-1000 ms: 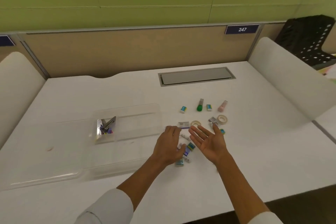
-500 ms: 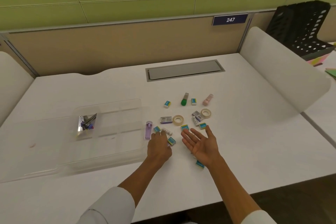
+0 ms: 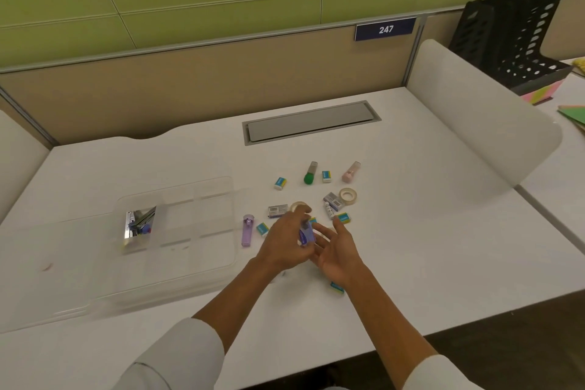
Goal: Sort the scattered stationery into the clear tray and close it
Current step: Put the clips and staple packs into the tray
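My left hand [image 3: 283, 244] pinches a small blue-purple eraser [image 3: 306, 234] just above the table. My right hand [image 3: 338, 252] lies palm up beside it, fingers spread, nothing gripped. The clear tray [image 3: 218, 250] sits open to the left, with metal clips [image 3: 139, 225] in its far-left compartment. Scattered around my hands are small blue-and-yellow erasers [image 3: 280, 183], a purple tube [image 3: 247, 230], a green-capped tube [image 3: 310, 173], a pink tube [image 3: 350, 171], a tape roll [image 3: 348, 196] and a staple box [image 3: 278, 210].
The tray's clear lid [image 3: 41, 279] lies flat to the tray's left. A grey cable hatch [image 3: 311, 122] is set into the white desk [image 3: 427, 247] behind the items. White dividers [image 3: 474, 123] flank the desk; a black file rack [image 3: 509, 41] stands far right.
My left hand has lifted from the table with a small eraser pinched in it and moved toward my right palm. The camera view has shifted slightly.
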